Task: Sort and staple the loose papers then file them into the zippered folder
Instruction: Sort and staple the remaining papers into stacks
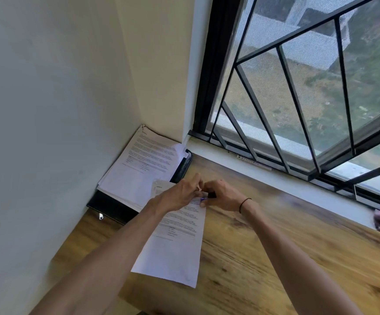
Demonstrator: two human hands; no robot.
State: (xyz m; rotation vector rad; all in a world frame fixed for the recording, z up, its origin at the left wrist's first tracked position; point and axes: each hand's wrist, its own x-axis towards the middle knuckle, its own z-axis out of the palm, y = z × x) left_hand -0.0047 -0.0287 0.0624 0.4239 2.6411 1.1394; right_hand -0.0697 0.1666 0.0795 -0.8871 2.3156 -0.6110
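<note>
wooden desk (275,258); both hands (180,196) at stapler (211,196) on papers (175,242)

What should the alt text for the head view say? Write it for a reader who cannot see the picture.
Two hands meet over the top of a printed sheet on a wooden desk; the right hand holds a small dark stapler, and the left hand rests on the paper. A stack of papers lies on a black folder in the corner by a barred window.

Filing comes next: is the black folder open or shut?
Cannot tell: the paper stack covers most of the black folder.
</note>
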